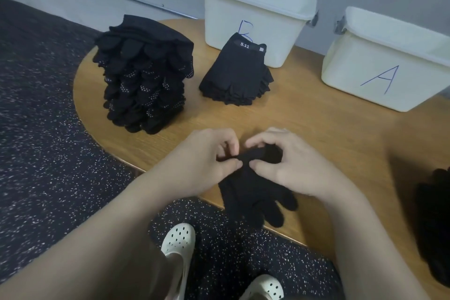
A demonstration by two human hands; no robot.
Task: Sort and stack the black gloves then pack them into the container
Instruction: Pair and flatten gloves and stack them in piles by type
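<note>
On the table [316,129], both hands' fingers [230,165] pinching a black glove [255,192]; "5.11" stack [237,75], bins "B" [255,19], "A" [384,63].

Both bare forearms reach forward; the left hand [207,161] and right hand [289,165] meet, fingers curled, pinching.

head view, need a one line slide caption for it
Both hands pinch a black glove's cuff at the table edge, stacked gloves and bins beyond.
</note>
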